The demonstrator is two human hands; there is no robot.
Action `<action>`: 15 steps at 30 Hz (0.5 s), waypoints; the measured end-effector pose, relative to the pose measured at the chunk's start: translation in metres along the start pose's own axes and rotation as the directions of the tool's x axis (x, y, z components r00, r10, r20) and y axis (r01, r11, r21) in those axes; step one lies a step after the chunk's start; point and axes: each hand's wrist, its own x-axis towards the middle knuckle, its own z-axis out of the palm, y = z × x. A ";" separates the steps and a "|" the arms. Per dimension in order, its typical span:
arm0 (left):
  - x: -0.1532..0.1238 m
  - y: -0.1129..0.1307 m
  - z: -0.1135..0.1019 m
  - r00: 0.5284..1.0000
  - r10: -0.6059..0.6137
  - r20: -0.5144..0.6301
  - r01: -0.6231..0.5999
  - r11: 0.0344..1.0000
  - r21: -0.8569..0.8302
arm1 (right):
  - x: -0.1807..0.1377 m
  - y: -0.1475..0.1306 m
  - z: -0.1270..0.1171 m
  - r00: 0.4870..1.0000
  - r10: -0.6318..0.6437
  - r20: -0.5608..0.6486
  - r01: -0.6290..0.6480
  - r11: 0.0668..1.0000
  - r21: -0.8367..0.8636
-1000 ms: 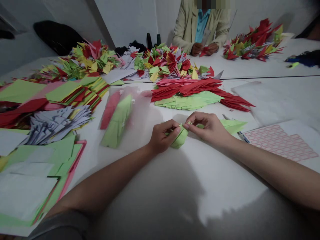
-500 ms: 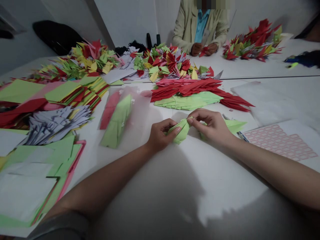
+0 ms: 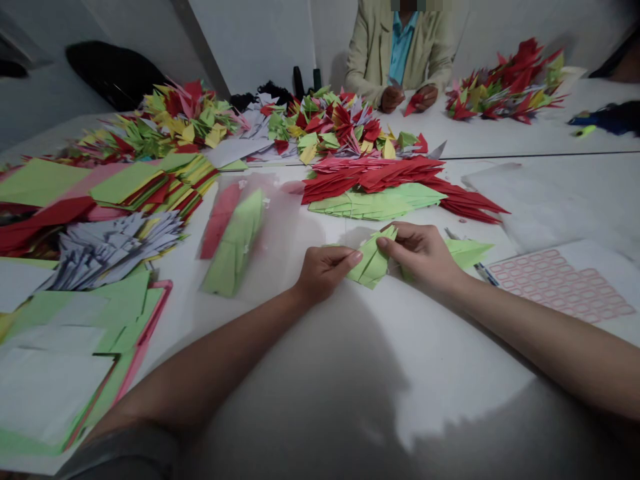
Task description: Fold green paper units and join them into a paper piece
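Between my hands is a light green folded paper [image 3: 371,262], raised a little over the white table [image 3: 310,380] and showing creases. My left hand [image 3: 324,270] pinches its left side between thumb and fingers. On the other side, the thumb and fingers of my right hand [image 3: 417,250] grip its upper right edge. Another green folded paper [image 3: 469,252] lies on the table just behind my right hand, partly hidden by it. Beyond my hands rest a stack of green folded papers [image 3: 375,201] and a stack of red folded papers [image 3: 370,175].
Clear bags with folded papers [image 3: 233,243] lie left of my hands. Paper sheets [image 3: 55,393] and a white folded pile [image 3: 117,250] cover the left side. Colourful folded-paper heaps [image 3: 335,123] stand behind. A label sheet [image 3: 560,283] lies right. Opposite, a person [image 3: 400,60] handles red paper.
The green paper has been spread wider and flatter between my hands, and more of its face shows. Across the table, the person's hands have moved apart, with the red paper in one.
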 end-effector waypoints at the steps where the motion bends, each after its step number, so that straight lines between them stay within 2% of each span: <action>1: 0.000 0.000 0.000 1.000 0.016 0.001 -0.016 1.000 0.006 | 0.000 0.000 0.001 1.000 0.018 0.008 -0.018 1.000 0.009; 10: -0.002 -0.003 0.002 0.987 0.158 -0.002 -0.157 0.983 0.100 | 0.001 -0.006 -0.001 0.995 0.091 0.043 -0.088 0.994 -0.057; 12: -0.002 -0.001 0.001 0.983 0.183 -0.019 -0.179 0.976 0.124 | 0.003 -0.005 -0.005 0.993 0.102 0.051 -0.100 0.994 -0.040; 15: -0.002 0.002 0.000 0.977 0.200 -0.069 -0.187 0.970 0.156 | 0.009 -0.002 -0.014 0.996 0.053 0.066 -0.055 0.998 0.025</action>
